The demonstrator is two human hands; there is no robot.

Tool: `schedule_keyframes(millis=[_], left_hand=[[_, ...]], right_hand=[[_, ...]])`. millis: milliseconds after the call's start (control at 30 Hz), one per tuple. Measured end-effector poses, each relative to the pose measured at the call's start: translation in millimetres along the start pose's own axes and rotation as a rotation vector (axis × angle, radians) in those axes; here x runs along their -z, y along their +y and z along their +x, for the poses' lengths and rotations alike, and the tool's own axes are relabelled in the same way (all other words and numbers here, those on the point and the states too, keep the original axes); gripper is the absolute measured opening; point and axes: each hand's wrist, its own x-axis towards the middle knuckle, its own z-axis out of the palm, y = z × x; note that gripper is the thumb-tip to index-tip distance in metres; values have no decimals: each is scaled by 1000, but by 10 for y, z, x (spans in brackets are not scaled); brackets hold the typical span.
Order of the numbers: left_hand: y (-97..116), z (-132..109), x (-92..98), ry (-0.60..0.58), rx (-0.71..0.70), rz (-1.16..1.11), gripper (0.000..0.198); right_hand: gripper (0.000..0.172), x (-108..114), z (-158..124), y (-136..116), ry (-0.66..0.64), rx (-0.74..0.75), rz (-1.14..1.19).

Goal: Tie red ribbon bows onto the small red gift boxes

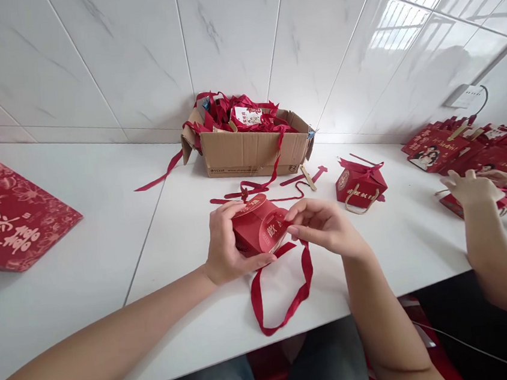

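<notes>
Bright, even light washes the white worktop (77, 196) around the cardboard box (256, 151). To the box's upper right, glossy wall tiles (355, 40) throw back a glaring, barred reflection (404, 8). Soft shadows spread to its right; the space below the worktop there falls dark. The left hand (231, 240) and right hand (323, 224), nearer than the box, look fairly crisp. Tile seams far to its sides slant with wide-angle distortion.

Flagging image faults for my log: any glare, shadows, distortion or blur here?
Head view: bright glare on the upper-right wall tiles; head view: soft shadows on the table; head view: tile seams splay, suggesting wide-angle stretch; head view: left hand, right hand and held box look fairly sharp.
</notes>
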Motion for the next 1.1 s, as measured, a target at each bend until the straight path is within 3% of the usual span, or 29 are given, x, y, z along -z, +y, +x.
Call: schedule_keyframes(millis=[300, 567, 700, 833, 933, 1100], left_hand=[[7, 6, 3, -14, 8, -22, 89], [35, 16, 18, -11, 6, -22, 91], [13, 51, 64, -56, 22, -59, 68], [13, 133, 121, -107, 172, -136, 41], [55, 210, 138, -115, 207, -109, 32], [110, 353, 140, -90, 142, -9, 32]], right_hand=[[9, 28, -2, -40, -49, 85, -149], [13, -22, 25, -62, 87, -79, 1], [19, -61, 58, -34, 138, -113, 66], [24, -110, 79, -16, 153, -96, 42], [24, -126, 73, -28, 149, -110, -19], [25, -137, 60, -25, 164, -89, -98]])
